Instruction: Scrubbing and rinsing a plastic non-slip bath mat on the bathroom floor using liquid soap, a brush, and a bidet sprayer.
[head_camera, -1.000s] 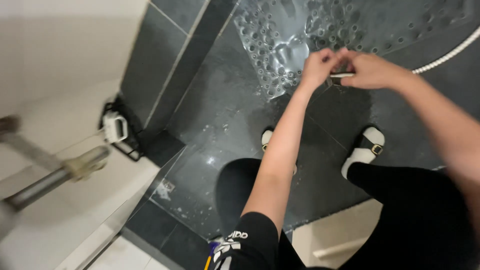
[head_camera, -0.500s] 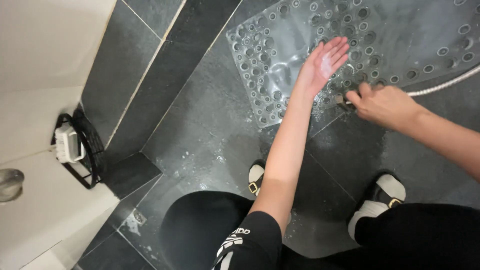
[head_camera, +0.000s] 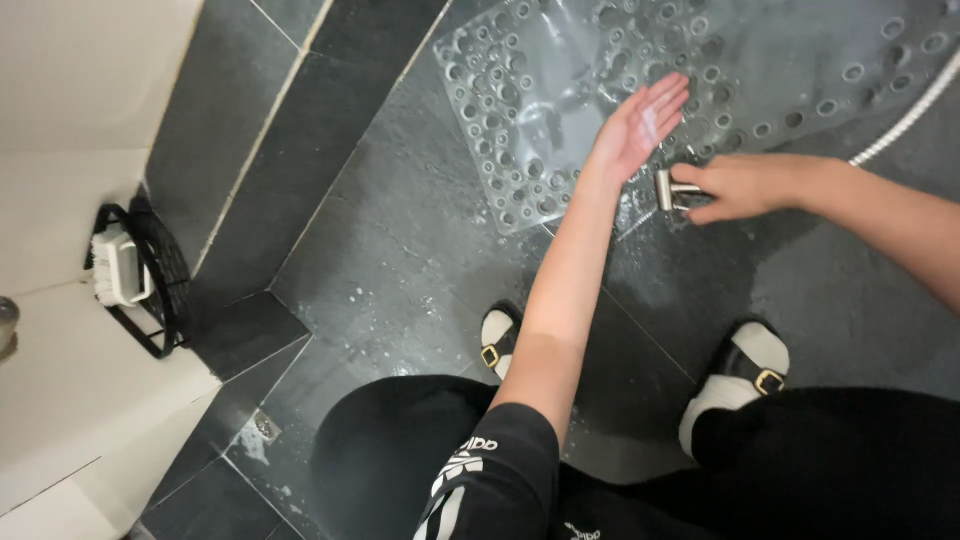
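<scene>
My right hand (head_camera: 742, 186) grips a small metal spray head (head_camera: 667, 190) whose white hose (head_camera: 905, 118) runs off to the upper right. Water from the nozzle hits the wet palm of my left hand (head_camera: 640, 123), which is held flat with fingers apart just above and left of the sprayer. Both hands hover over the near edge of a clear bath mat (head_camera: 560, 100) with round suction cups, lying on the dark tiled floor (head_camera: 400, 250).
My feet wear black and white sandals (head_camera: 497, 340) (head_camera: 742, 385) on the wet tiles. A black wire rack (head_camera: 150, 270) holding a white brush (head_camera: 115, 268) sits by the white wall at left. A small floor drain (head_camera: 265, 428) lies near the lower left.
My hands, together a second ago, have separated: the left opened palm-up in the spray, the right stayed on the sprayer. The view has shifted toward the mat.
</scene>
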